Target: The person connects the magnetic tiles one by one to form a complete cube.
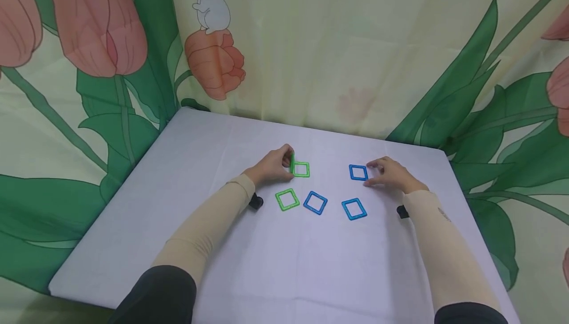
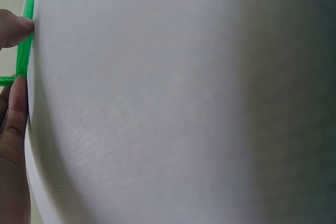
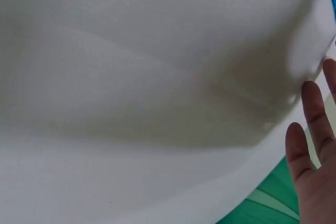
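My left hand point(image 1: 274, 166) pinches a green square frame point(image 1: 292, 163) that stands on edge. It stands at the left side of a second green square frame point(image 1: 302, 176), which lies flat. In the left wrist view, thumb and finger are on the upright green piece point(image 2: 25, 51). My right hand point(image 1: 391, 173) is at the right side of a flat blue square frame point(image 1: 350, 172), thumb and fingers spread by its edge; whether they touch it I cannot tell. In the right wrist view several fingers point(image 3: 315, 111) are extended, and only a sliver of blue shows.
Nearer to me lie a tilted green frame point(image 1: 291, 207), a blue frame point(image 1: 312, 211) turned like a diamond, and another blue frame point(image 1: 358, 217). All rest on a white-covered table point(image 1: 284, 264). A patterned curtain point(image 1: 311, 42) hangs behind the table's far edge.
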The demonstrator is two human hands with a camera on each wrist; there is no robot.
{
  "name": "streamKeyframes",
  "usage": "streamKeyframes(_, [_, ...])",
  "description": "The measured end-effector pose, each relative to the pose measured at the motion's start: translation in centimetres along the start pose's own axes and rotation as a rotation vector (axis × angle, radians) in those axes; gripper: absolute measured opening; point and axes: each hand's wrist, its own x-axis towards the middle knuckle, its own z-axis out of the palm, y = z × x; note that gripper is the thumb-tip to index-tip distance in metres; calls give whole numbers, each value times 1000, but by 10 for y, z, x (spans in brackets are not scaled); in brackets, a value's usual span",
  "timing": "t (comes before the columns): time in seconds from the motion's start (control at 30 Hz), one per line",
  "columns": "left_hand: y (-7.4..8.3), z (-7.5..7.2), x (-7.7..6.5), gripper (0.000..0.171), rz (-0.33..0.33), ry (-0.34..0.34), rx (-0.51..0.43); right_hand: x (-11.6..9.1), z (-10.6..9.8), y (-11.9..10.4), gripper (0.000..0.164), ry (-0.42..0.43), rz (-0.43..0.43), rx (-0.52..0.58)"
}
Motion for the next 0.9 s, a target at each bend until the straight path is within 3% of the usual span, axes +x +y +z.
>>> streamKeyframes(0.6, [1,0,0,66,-20,-9,-11,4,4,-6,65,27,-38,-64])
streamKeyframes(0.9, [0,-1,-1,66,-12,-9,-17,1,6,-14,58,104,-139,-230])
